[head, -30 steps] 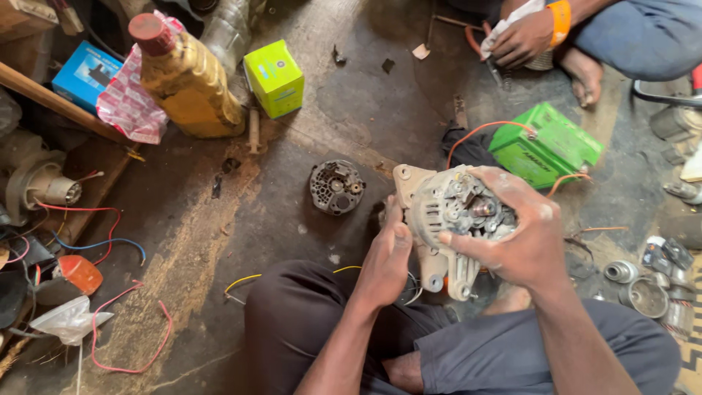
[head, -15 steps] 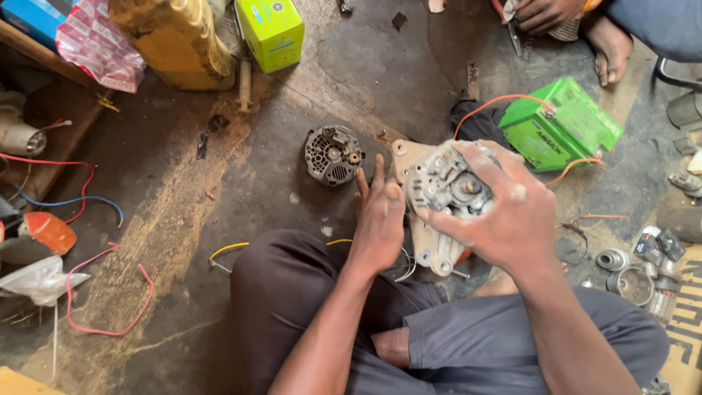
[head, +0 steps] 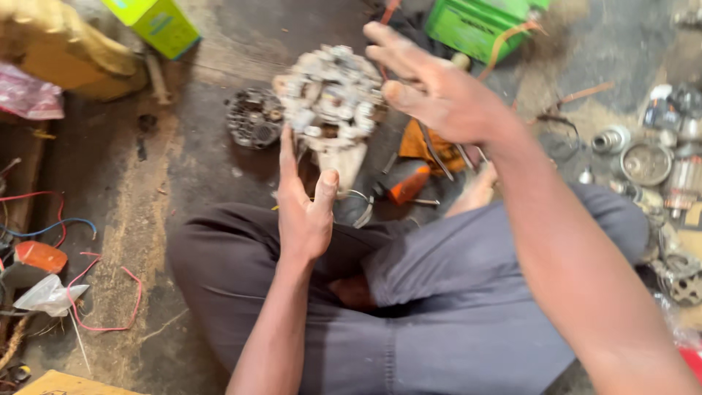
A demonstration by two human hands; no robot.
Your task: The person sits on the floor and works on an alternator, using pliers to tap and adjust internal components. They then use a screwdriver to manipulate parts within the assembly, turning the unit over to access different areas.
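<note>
The alternator (head: 333, 106), a grey cast housing with its open windings turned up to the camera, was held upright above the floor (head: 212, 183) in front of the seated person's crossed legs, propped from below by the left hand (head: 303, 208), whose thumb and forefinger pressed its lower lug while the other fingers stayed loosely spread. Half a second earlier the right hand (head: 439, 95) had lain cupped over the housing's top; it had since lifted clear and hung just beside the part with fingers straight and parted, holding nothing. That left the part's whole weight on the left hand alone, a light pinch rather than a full grasp, and bared the face of the windings for inspection. A round rotor plate (head: 252, 117) lay on the floor just left of the alternator, apart from it. An orange-handled tool (head: 406, 186) rested under the part, near the knees. A green case (head: 479, 25) stood beyond the right hand, a yellow-green box (head: 157, 25) at upper left, loose red wire (head: 110, 292) at lower left, and metal parts (head: 647, 161) lay scattered at right
</note>
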